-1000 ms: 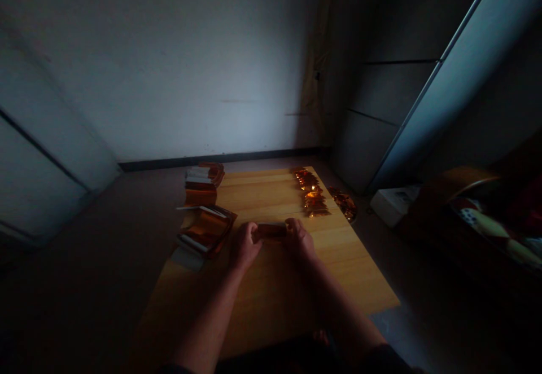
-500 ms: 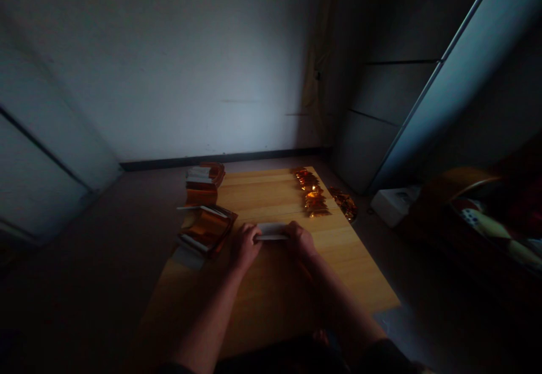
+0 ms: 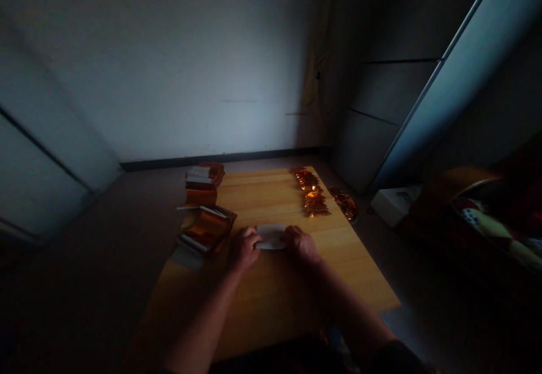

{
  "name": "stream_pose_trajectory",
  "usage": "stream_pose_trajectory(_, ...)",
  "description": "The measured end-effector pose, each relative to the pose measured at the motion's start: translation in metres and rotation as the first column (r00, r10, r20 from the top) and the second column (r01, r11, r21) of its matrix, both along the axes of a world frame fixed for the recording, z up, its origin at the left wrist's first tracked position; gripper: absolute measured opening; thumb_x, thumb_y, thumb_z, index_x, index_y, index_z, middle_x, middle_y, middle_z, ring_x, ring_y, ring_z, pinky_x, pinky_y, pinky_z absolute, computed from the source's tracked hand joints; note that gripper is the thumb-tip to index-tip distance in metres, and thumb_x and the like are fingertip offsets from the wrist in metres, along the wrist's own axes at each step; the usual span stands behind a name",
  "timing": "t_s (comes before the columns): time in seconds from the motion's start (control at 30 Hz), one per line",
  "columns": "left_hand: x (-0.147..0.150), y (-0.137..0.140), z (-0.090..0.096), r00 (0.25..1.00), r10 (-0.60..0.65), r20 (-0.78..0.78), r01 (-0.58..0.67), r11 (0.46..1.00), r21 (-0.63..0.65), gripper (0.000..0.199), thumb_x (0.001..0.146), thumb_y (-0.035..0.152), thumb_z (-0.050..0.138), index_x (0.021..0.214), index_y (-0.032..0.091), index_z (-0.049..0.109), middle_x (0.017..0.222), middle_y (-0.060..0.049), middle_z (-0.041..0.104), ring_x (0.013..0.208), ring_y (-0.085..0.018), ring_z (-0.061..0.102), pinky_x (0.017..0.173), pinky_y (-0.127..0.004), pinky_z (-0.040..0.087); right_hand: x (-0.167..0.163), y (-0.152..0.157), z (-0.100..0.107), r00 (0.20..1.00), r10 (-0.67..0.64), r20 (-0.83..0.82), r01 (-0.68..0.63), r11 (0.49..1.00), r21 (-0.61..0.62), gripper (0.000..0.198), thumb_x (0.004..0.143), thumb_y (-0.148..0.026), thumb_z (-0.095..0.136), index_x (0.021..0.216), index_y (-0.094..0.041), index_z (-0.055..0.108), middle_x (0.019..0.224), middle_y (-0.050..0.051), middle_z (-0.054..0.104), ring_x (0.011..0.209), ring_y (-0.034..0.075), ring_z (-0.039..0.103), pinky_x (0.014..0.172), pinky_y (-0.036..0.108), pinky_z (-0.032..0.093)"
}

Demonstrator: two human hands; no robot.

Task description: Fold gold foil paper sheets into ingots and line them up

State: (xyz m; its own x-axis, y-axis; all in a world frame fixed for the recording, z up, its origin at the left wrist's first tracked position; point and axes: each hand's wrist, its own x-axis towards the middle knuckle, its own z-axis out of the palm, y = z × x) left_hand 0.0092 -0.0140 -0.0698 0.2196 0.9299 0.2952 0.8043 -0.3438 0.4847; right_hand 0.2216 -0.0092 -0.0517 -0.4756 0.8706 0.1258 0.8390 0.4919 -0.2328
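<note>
A whitish sheet of paper point(image 3: 271, 236) lies between my two hands over the middle of the wooden table point(image 3: 262, 193). My left hand point(image 3: 246, 245) grips its left end, fingers curled and thumb on top. At the right end my right hand point(image 3: 301, 243) is closed on the same sheet. Left of my left hand is a stack of shiny copper-coloured foil sheets point(image 3: 207, 226) with pale edges. Beyond it sits another bundle of foil and pale paper point(image 3: 203, 176). The undersides of my fingers are hidden.
A row of folded orange foil pieces point(image 3: 313, 196) runs along the table's far right side. More crumpled foil point(image 3: 345, 203) is beyond that edge, lower down. A white box point(image 3: 393, 203) stands on the floor at right, beside a grey cabinet point(image 3: 372, 131).
The paper between my hands shows a broader flat face now, where a narrow folded strip with a raised near edge was before. My hands have barely shifted.
</note>
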Motion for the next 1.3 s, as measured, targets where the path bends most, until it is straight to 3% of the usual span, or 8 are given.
stream_pose_trajectory(0.3,-0.011,-0.006,0.011,0.981,-0.145,-0.126,0.148,0.989,0.009,0.034,0.071,0.005,0.053,0.093,0.022,0.072,0.105,-0.006,0.061,0.101,-0.020,0.054,0.091,-0.033,0.044,0.006,-0.006,0.007,0.998,0.036,0.058,-0.035,0.999,-0.026,0.025,0.093,-0.025,0.044,0.105,-0.026,0.066,0.112,0.005,0.061,0.099,0.019,0.049,0.072,0.024,0.041)
stream_pose_trajectory(0.4,-0.003,-0.006,0.015,0.980,-0.103,-0.168,0.105,0.994,0.005,0.016,0.080,0.019,0.056,0.082,0.020,0.072,0.096,-0.007,0.061,0.092,-0.020,0.054,0.084,-0.033,0.045,0.003,-0.005,0.010,0.999,-0.013,0.035,0.015,0.999,-0.040,0.024,0.093,-0.027,0.044,0.098,-0.026,0.068,0.110,0.004,0.061,0.096,0.017,0.051,0.069,0.022,0.040)
stream_pose_trajectory(0.53,0.010,-0.007,0.012,0.969,0.013,-0.247,0.001,0.998,0.056,0.016,0.082,0.021,0.056,0.071,0.018,0.068,0.084,-0.007,0.060,0.086,-0.019,0.053,0.078,-0.031,0.043,-0.006,0.002,0.010,0.994,-0.110,0.002,0.110,0.993,-0.037,0.023,0.091,-0.032,0.048,0.087,-0.022,0.068,0.101,0.006,0.062,0.094,0.017,0.052,0.073,0.023,0.040)
stream_pose_trajectory(0.63,0.015,-0.008,0.007,0.966,0.051,-0.253,-0.030,0.996,0.085,0.016,0.082,0.017,0.055,0.070,0.017,0.066,0.082,-0.007,0.059,0.084,-0.019,0.052,0.076,-0.029,0.042,-0.013,0.013,0.012,0.985,-0.172,-0.027,0.172,0.985,-0.024,0.024,0.087,-0.033,0.053,0.106,-0.022,0.064,0.109,0.007,0.060,0.101,0.020,0.049,0.080,0.028,0.039)
stream_pose_trajectory(0.7,0.015,-0.008,0.005,0.971,0.047,-0.235,-0.027,0.996,0.085,0.016,0.083,0.018,0.053,0.072,0.017,0.065,0.081,-0.006,0.059,0.084,-0.018,0.052,0.075,-0.029,0.042,-0.018,0.020,0.016,0.975,-0.222,-0.020,0.221,0.975,-0.038,0.041,0.081,-0.034,0.059,0.120,-0.025,0.056,0.116,0.007,0.058,0.107,0.023,0.047,0.083,0.032,0.039)
stream_pose_trajectory(0.8,0.014,-0.009,0.003,0.974,0.035,-0.222,-0.018,0.997,0.079,0.016,0.084,0.019,0.052,0.075,0.018,0.065,0.082,-0.006,0.058,0.085,-0.018,0.052,0.076,-0.028,0.042,-0.024,0.029,0.024,0.971,-0.237,0.038,0.240,0.965,-0.104,0.052,0.073,-0.035,0.064,0.124,-0.027,0.053,0.117,0.008,0.058,0.109,0.026,0.047,0.085,0.038,0.038)
stream_pose_trajectory(1.0,0.013,-0.011,0.005,0.973,0.016,-0.228,-0.007,0.999,0.044,0.022,0.086,0.020,0.049,0.092,0.022,0.070,0.086,-0.006,0.058,0.087,-0.018,0.052,0.076,-0.028,0.041,-0.031,0.044,0.033,0.976,-0.166,0.144,0.190,0.966,-0.176,0.035,0.076,-0.036,0.062,0.109,-0.026,0.062,0.110,0.009,0.061,0.107,0.028,0.050,0.083,0.040,0.039)
stream_pose_trajectory(1.3,0.016,-0.012,0.010,0.961,0.021,-0.276,-0.019,1.000,0.012,0.024,0.085,0.021,0.050,0.094,0.027,0.071,0.087,-0.005,0.058,0.086,-0.017,0.053,0.075,-0.028,0.041,-0.030,0.042,0.019,0.996,-0.058,0.063,0.058,0.998,-0.006,0.018,0.086,-0.024,0.051,0.095,-0.021,0.066,0.096,0.008,0.064,0.094,0.021,0.053,0.075,0.030,0.037)
